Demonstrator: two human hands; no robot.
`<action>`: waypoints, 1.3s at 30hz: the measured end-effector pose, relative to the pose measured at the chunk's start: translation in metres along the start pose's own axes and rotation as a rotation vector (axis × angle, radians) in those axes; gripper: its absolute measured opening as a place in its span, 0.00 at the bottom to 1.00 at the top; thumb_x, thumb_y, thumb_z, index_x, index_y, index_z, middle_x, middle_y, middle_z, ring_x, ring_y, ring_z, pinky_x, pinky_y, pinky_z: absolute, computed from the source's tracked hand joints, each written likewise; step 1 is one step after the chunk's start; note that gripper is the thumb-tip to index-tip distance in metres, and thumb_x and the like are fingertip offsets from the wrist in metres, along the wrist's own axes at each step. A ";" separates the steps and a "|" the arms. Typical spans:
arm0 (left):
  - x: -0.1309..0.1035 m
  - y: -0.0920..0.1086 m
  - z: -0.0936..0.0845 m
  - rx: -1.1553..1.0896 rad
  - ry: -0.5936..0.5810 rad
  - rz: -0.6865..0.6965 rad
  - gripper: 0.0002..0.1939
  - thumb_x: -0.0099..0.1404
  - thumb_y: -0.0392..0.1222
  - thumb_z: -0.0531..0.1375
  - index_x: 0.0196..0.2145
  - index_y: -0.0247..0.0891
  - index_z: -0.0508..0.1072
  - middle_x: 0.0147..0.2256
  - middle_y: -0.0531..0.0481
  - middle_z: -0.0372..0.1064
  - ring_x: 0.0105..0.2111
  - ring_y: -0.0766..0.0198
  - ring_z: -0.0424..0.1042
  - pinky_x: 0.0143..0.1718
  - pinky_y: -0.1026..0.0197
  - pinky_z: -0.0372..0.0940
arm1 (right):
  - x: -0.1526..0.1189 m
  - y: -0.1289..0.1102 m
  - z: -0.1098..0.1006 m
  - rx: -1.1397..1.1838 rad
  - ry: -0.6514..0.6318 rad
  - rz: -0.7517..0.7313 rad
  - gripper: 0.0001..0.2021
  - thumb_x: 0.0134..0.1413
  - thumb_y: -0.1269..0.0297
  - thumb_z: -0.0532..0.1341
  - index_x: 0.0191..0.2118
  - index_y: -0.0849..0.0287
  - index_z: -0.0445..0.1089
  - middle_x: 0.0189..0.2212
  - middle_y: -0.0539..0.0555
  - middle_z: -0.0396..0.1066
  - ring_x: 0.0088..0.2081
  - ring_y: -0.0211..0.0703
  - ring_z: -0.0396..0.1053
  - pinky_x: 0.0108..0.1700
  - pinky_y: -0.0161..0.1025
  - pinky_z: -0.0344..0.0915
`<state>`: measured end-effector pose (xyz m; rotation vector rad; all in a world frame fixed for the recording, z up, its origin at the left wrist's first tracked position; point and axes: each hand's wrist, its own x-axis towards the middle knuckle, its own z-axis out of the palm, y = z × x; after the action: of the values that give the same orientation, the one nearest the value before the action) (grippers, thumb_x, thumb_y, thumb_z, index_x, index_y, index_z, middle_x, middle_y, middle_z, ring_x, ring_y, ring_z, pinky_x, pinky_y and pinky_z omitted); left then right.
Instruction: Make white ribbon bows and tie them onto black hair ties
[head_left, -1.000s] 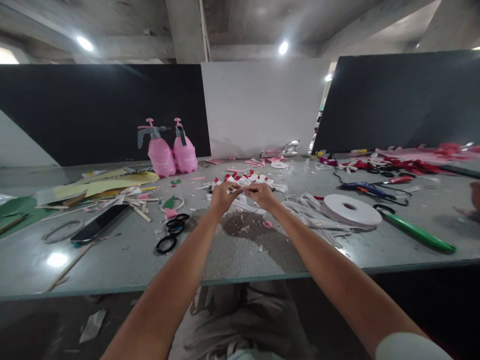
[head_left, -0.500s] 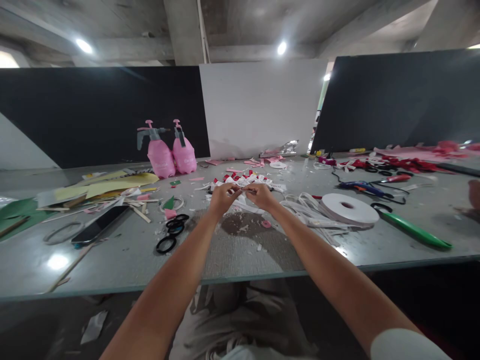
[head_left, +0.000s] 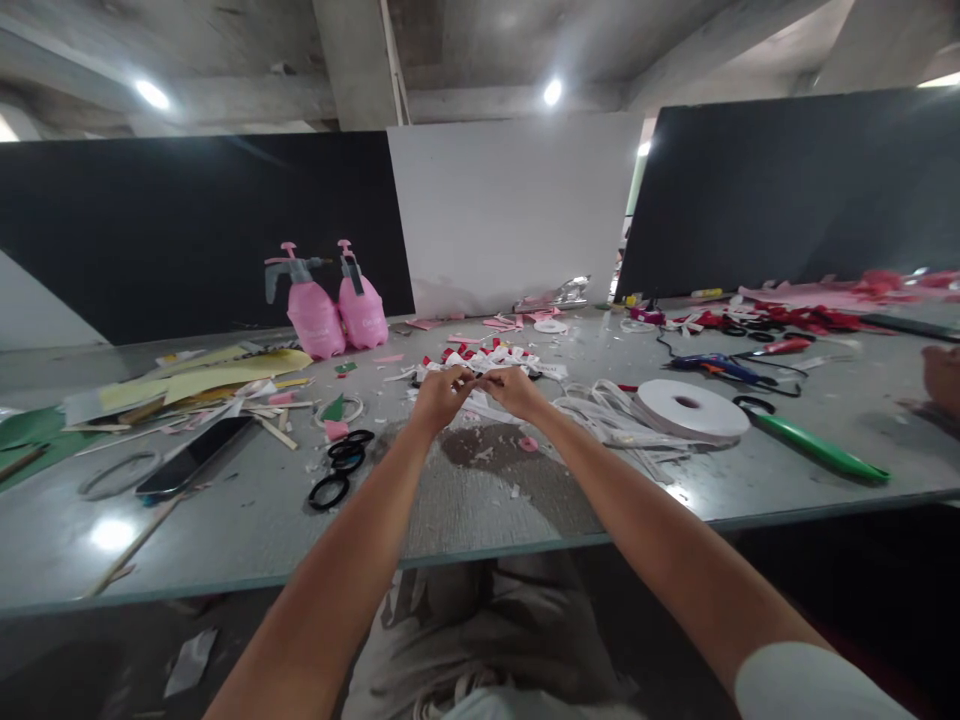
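My left hand (head_left: 442, 397) and my right hand (head_left: 513, 392) meet fingertip to fingertip over the middle of the table. Both are closed in a pinch; whatever lies between the fingertips is too small to make out. Just behind them is a pile of red and white ribbon pieces (head_left: 491, 355). Right of my right hand lie loose white ribbons (head_left: 600, 415) and a large white ribbon roll (head_left: 691, 410). Several black rings (head_left: 330, 490) lie left of my left forearm. A small pink ring (head_left: 529, 444) is on the table between my forearms.
Two pink spray bottles (head_left: 315, 318) stand at the back left. A phone (head_left: 196, 458) and yellow sheets (head_left: 217, 378) lie left. To the right are a blue glue gun (head_left: 716, 367), green-handled scissors (head_left: 825, 447) and another person's hand (head_left: 942, 378) at the edge.
The whole view has shifted slightly, so table items appear a little further left. My hands remain together with nearly the same pinch.
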<state>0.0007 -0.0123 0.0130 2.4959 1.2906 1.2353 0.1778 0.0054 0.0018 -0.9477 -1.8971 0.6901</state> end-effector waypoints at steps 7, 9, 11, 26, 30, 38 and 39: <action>0.001 0.008 0.001 0.054 0.079 0.007 0.11 0.68 0.48 0.52 0.36 0.40 0.70 0.29 0.50 0.71 0.31 0.63 0.69 0.35 0.63 0.59 | -0.006 -0.019 0.003 0.614 -0.038 0.353 0.14 0.45 0.54 0.62 0.24 0.56 0.58 0.13 0.39 0.41 0.15 0.28 0.36 0.18 0.33 0.33; 0.001 0.011 0.005 -0.052 0.112 -0.019 0.11 0.68 0.48 0.51 0.36 0.39 0.68 0.27 0.51 0.68 0.28 0.64 0.67 0.33 0.64 0.58 | -0.008 -0.023 0.002 0.743 -0.069 0.381 0.15 0.42 0.56 0.64 0.24 0.56 0.56 0.14 0.39 0.41 0.15 0.28 0.35 0.18 0.32 0.32; 0.001 0.013 0.009 -0.180 0.150 -0.046 0.12 0.69 0.49 0.50 0.34 0.39 0.66 0.25 0.53 0.65 0.26 0.66 0.65 0.31 0.65 0.58 | -0.009 -0.025 0.000 0.832 -0.086 0.384 0.17 0.42 0.56 0.65 0.24 0.55 0.53 0.14 0.39 0.41 0.15 0.28 0.36 0.18 0.31 0.32; 0.001 0.015 0.019 -0.344 0.310 -0.113 0.09 0.67 0.48 0.52 0.35 0.40 0.63 0.29 0.53 0.64 0.26 0.68 0.67 0.31 0.65 0.63 | -0.005 -0.023 0.007 0.321 0.145 0.041 0.15 0.49 0.51 0.61 0.27 0.60 0.68 0.15 0.44 0.56 0.19 0.32 0.52 0.22 0.32 0.49; 0.000 0.014 0.014 -0.162 0.347 -0.074 0.08 0.64 0.47 0.56 0.34 0.39 0.65 0.33 0.51 0.68 0.31 0.66 0.67 0.36 0.62 0.62 | -0.003 -0.018 0.009 0.112 0.235 -0.124 0.15 0.53 0.55 0.58 0.31 0.62 0.75 0.24 0.50 0.70 0.28 0.38 0.65 0.31 0.33 0.58; 0.002 0.009 0.014 -0.109 0.305 -0.123 0.11 0.64 0.48 0.56 0.30 0.38 0.69 0.31 0.51 0.69 0.27 0.67 0.66 0.32 0.63 0.61 | -0.003 -0.010 0.006 -0.046 0.209 -0.184 0.18 0.56 0.54 0.56 0.37 0.62 0.77 0.29 0.53 0.75 0.29 0.39 0.67 0.34 0.33 0.61; 0.003 0.008 0.015 -0.118 0.298 -0.132 0.11 0.63 0.48 0.56 0.30 0.38 0.69 0.30 0.51 0.69 0.27 0.67 0.66 0.32 0.63 0.61 | -0.003 -0.010 0.006 -0.071 0.205 -0.189 0.18 0.57 0.54 0.56 0.38 0.62 0.77 0.29 0.53 0.75 0.29 0.39 0.67 0.34 0.33 0.61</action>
<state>0.0167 -0.0112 0.0076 2.1692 1.3690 1.6443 0.1701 -0.0037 0.0053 -0.8362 -1.8088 0.4010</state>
